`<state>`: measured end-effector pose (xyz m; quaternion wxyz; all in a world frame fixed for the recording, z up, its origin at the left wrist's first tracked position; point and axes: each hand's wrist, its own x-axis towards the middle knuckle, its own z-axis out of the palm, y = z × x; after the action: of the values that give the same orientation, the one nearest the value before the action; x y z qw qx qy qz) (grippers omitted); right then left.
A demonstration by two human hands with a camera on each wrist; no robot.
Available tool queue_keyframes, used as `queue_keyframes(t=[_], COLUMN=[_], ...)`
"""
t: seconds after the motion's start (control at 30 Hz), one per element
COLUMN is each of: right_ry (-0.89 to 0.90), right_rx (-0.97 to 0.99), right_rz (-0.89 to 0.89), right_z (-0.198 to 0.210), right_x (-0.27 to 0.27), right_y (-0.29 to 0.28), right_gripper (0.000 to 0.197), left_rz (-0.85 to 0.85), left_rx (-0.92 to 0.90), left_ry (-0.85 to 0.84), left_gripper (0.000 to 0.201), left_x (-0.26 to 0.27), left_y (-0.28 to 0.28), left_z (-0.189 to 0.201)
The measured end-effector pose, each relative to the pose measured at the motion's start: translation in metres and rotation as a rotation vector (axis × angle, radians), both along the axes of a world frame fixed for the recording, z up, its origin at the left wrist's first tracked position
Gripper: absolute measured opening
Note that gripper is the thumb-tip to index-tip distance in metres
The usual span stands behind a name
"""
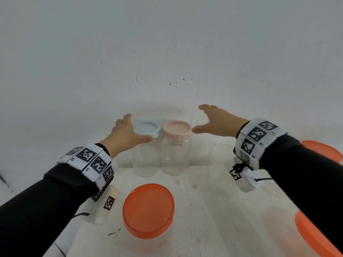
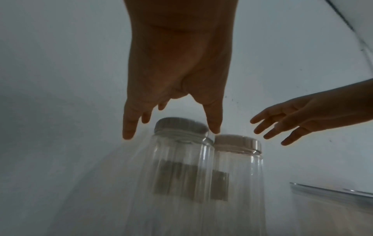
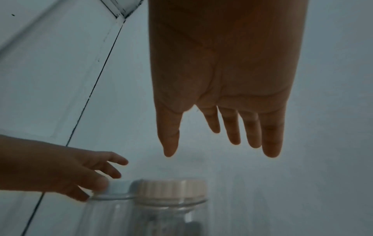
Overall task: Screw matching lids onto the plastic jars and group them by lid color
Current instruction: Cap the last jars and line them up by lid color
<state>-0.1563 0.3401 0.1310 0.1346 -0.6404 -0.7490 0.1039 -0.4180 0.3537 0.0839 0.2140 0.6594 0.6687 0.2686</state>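
Two tall clear jars stand side by side against the wall. One has a light blue lid (image 1: 146, 129) (image 2: 181, 124), the other a pink ribbed lid (image 1: 176, 129) (image 3: 173, 188). My left hand (image 1: 130, 130) is spread open over the left side of the blue lid. Its thumb lies at the lid's front rim and its fingers are not curled round it. My right hand (image 1: 207, 119) hovers open just right of the pink lid and is apart from it, with the thumb tip near the rim. Neither hand holds anything.
A wide clear jar with an orange lid (image 1: 148, 210) stands in front, near the middle of the white wooden table (image 1: 204, 201). Two more orange lids (image 1: 323, 149) (image 1: 315, 236) show at the right, partly behind my sleeve. The white wall is close behind the jars.
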Motion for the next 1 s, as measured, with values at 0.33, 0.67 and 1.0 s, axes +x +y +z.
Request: queue_keyframes(t=[0.33, 0.67, 1.0], right_ry=[-0.385, -0.542, -0.499], right_rx=[-0.341, -0.528, -0.469], right_rz=[-0.279, -0.224, -0.088], right_z=[-0.001, -0.021, -0.022], right_x=[0.161, 0.207, 0.193], right_y=[-0.031, -0.036, -0.022], right_gripper=[0.092, 0.105, 0.09], left_rz=[-0.354, -0.539, -0.469], left_rx=[0.13, -0.174, -0.261], left_ry=[0.251, 0.53, 0.632], left_gripper=[0.093, 0.098, 0.1], left_x=[0.098, 0.204, 0.231], left_y=[-0.034, -0.038, -0.024], left_z=[0.041, 0.01, -0.003])
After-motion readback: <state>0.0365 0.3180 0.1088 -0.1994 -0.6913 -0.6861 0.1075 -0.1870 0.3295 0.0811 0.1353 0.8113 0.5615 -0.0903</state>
